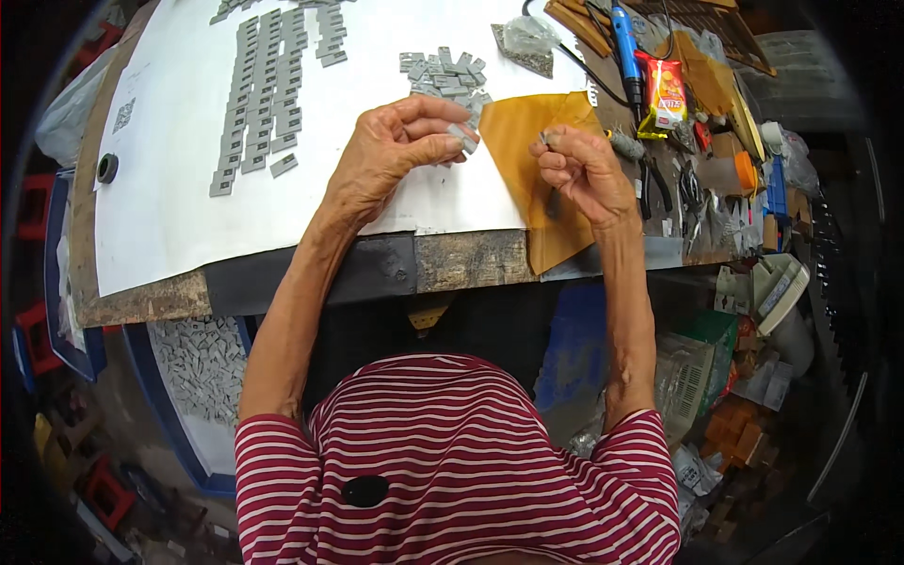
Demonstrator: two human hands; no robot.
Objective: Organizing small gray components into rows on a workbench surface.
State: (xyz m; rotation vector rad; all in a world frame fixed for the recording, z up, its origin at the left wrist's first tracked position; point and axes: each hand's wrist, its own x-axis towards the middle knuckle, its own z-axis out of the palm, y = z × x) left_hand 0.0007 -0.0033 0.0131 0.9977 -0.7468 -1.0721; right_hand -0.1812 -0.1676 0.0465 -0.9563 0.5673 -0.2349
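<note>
Between the thumb and fingers of my left hand (400, 146) is a small grey rectangular piece (462, 138), held above the white sheet. My right hand (589, 169) is closed in a pinch over an amber translucent sheet (527, 141); a tiny dark thing shows at its fingertips, too small to name. The two hands are apart. Just beyond my left hand lies a loose pile of similar grey pieces (450, 73). Farther left, more grey pieces stand in neat columns (266, 85), with one single piece (283, 166) at their near end.
A white sheet (160, 198) covers the worktable. At the back are a bag of small parts (524, 49) and a blue pen-shaped tool (625, 42). A red snack packet (663, 94) and pliers (654, 186) lie right. Below left, a blue-edged tray (179, 443) holds many grey pieces.
</note>
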